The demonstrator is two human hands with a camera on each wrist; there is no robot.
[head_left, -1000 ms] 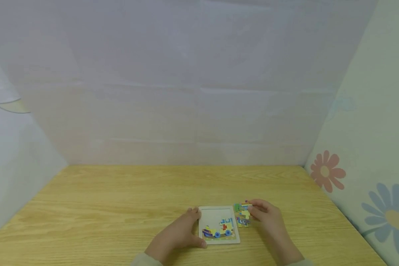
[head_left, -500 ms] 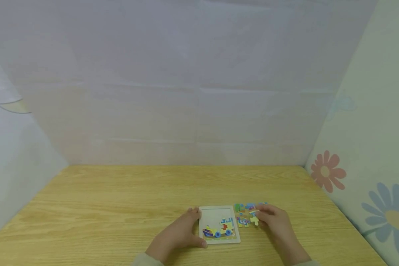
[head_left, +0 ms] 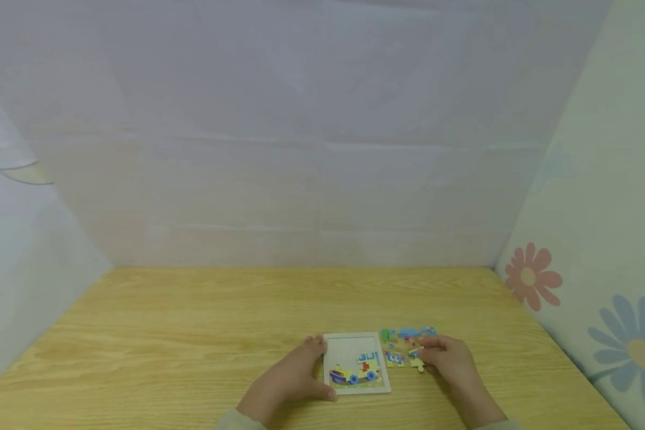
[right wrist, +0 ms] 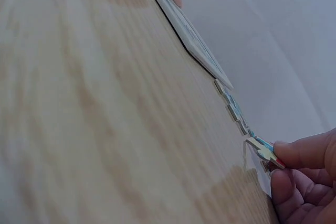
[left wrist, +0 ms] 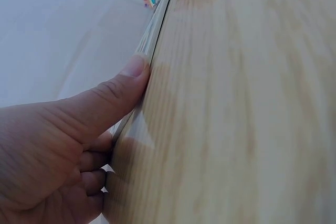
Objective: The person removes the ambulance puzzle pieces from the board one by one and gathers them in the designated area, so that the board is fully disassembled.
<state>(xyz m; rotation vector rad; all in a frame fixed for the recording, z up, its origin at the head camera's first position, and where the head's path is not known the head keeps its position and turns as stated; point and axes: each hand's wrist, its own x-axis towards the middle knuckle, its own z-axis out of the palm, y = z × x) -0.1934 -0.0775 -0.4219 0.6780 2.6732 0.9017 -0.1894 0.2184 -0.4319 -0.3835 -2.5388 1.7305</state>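
Observation:
A square white-framed puzzle board (head_left: 357,395) lies on the table, its lower part filled with joined pieces showing a yellow vehicle with blue wheels. My left hand (head_left: 292,377) grips its left side, with the thumb at the near corner and fingers at the far one; the thumb (left wrist: 134,66) presses the frame edge in the left wrist view. My right hand (head_left: 454,361) pinches a yellow puzzle piece (right wrist: 262,151) between thumb and fingers, tilted a little off the table in the right wrist view. Several loose puzzle pieces (head_left: 408,332) lie between board and right hand.
The wooden table (head_left: 193,322) reaches back to a pale wall sheet (head_left: 312,203). On the right stands a side sheet printed with a red flower (head_left: 528,276) and a blue flower (head_left: 639,355).
My right hand has moved a little right and nearer with the yellow piece, away from the board, uncovering loose pieces behind it. My left hand has kept its hold on the board.

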